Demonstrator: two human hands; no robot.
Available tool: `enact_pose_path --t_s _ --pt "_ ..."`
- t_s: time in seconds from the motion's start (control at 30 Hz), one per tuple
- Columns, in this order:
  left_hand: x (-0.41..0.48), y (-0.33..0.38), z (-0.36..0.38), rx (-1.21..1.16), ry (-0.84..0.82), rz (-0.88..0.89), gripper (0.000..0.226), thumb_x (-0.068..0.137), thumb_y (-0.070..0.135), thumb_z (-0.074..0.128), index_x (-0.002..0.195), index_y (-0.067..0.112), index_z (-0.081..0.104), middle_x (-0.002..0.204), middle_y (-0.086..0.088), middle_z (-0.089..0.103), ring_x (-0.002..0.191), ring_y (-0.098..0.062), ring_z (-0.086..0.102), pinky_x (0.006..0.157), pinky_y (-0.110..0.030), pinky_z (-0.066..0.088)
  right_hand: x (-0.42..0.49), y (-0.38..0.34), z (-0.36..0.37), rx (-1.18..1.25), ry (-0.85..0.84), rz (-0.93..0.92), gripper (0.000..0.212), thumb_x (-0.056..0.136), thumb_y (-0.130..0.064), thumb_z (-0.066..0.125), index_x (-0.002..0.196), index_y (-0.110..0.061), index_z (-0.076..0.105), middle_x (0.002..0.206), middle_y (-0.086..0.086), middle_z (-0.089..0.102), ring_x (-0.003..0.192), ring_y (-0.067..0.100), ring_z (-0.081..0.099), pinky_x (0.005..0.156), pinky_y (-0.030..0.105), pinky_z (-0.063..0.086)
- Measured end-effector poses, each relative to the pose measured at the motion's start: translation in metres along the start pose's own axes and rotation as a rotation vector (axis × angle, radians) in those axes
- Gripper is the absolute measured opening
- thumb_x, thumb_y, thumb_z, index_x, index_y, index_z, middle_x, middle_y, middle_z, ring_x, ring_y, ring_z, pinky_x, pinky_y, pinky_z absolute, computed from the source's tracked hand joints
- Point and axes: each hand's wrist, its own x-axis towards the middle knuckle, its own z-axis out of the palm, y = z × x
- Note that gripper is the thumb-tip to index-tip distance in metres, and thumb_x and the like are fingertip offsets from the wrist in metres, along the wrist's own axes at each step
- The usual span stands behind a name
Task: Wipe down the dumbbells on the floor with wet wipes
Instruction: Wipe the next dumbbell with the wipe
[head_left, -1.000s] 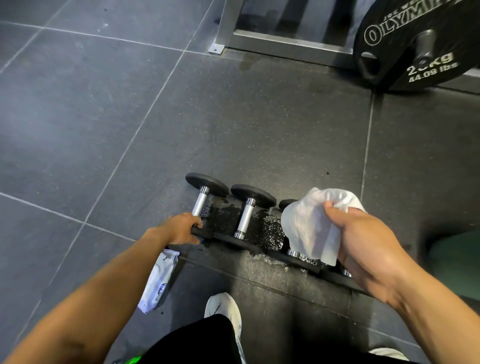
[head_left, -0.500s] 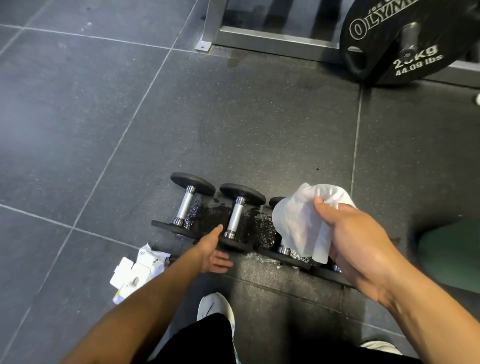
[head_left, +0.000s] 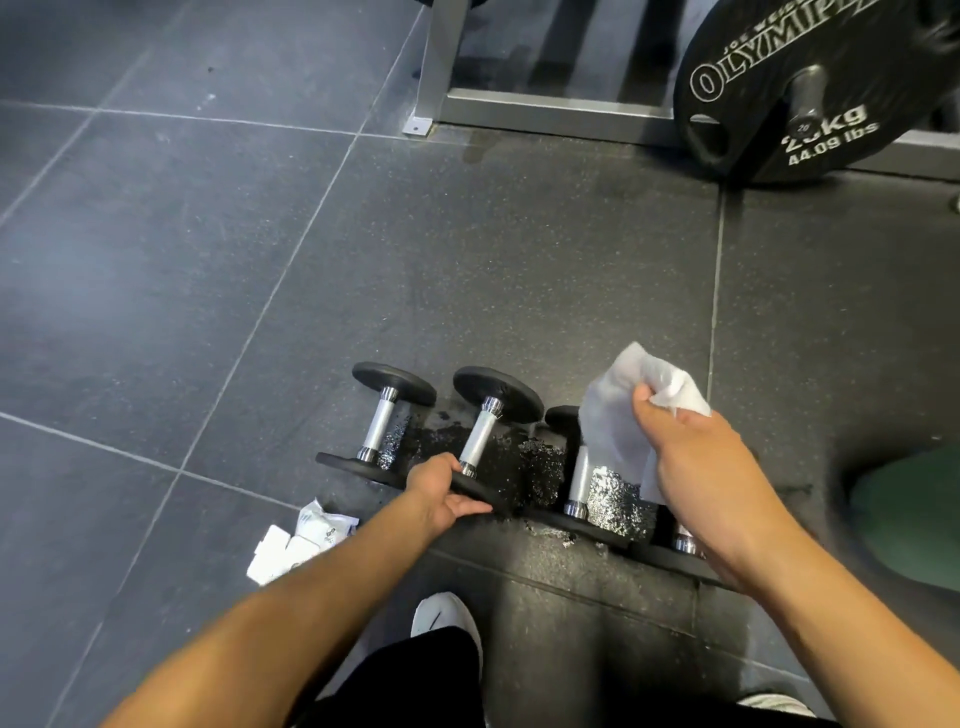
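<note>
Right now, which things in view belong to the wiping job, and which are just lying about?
Part of the job:
- wet wipe, held in the right hand
- four dumbbells in a row; left hand grips the second dumbbell
- wipes packet on the floor

Just lying about:
- weight plate
- metal frame
- green object, unclear what it is

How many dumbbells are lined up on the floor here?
4: leftmost dumbbell; second dumbbell, its near end gripped by the left hand; third dumbbell behind the wet wipe; fourth dumbbell, mostly hidden under the right hand.
</note>
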Motion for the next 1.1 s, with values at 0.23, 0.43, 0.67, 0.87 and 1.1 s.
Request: enact_pose_path --t_s 0.23,0.43,0.67,0.87,1.1 --pt "-0.131 0.046 0.015 0.359 -0.012 0.255 0.006 0.093 -0.002 0.049 0.092 -0.003 0.055 0.076 -0.021 0.059 0.053 -0.034 0.062 0.048 -0.059 0.058 -0.023 -0.026 -0.010 -0.179 0.017 -0.752 0.057 0.110 -0.009 0.036 0.159 -0.033 0.021 0.164 -0.021 0.021 0.149 -0.010 0.018 0.117 0.008 0.014" --pt "-0.232 0.029 0.035 0.518 -0.124 0.341 0.016 0.091 0.001 0.055 0.099 -0.007 0.066 0.086 -0.034 0.065 0.077 -0.044 0.066 0.061 -0.060 0.063 -0.024 0.012 0.016 -1.087 -0.198 -0.896 0.090 0.086 -0.012 0.056 0.162 -0.005 0.008 0.170 0.017 0.008 0.157 0.039 0.000 0.122 0.063 0.012" --pt "-0.291 -0.017 0.061 0.570 -0.125 0.453 0.006 0.088 0.003 0.063 0.084 -0.001 0.066 0.066 -0.020 0.067 0.061 -0.035 0.065 0.079 -0.077 0.054 -0.046 0.020 -0.025 -1.106 -0.282 -0.880 0.081 0.088 -0.025 0.062 0.160 -0.016 0.026 0.163 0.003 0.034 0.150 0.029 0.030 0.123 0.046 0.015" --pt "-0.323 -0.035 0.082 0.677 -0.074 0.592 0.026 0.084 0.007 0.060 0.108 -0.001 0.057 0.072 -0.018 0.071 0.059 -0.034 0.068 0.061 -0.060 0.058 -0.053 0.016 -0.038 -1.078 -0.184 -0.829 0.054 0.092 -0.032 0.058 0.143 -0.023 0.044 0.118 0.003 0.065 0.109 0.031 0.060 0.096 0.043 0.041" --pt "-0.328 -0.046 0.087 0.909 -0.030 0.943 0.010 0.079 0.036 0.058 0.085 0.028 0.061 0.069 0.004 0.067 0.068 -0.025 0.066 0.076 -0.053 0.061 -0.055 0.013 -0.031 -1.142 0.027 -0.646 0.027 0.096 -0.026 0.053 0.119 -0.013 0.048 0.104 0.007 0.070 0.094 0.034 0.068 0.066 0.035 0.035"
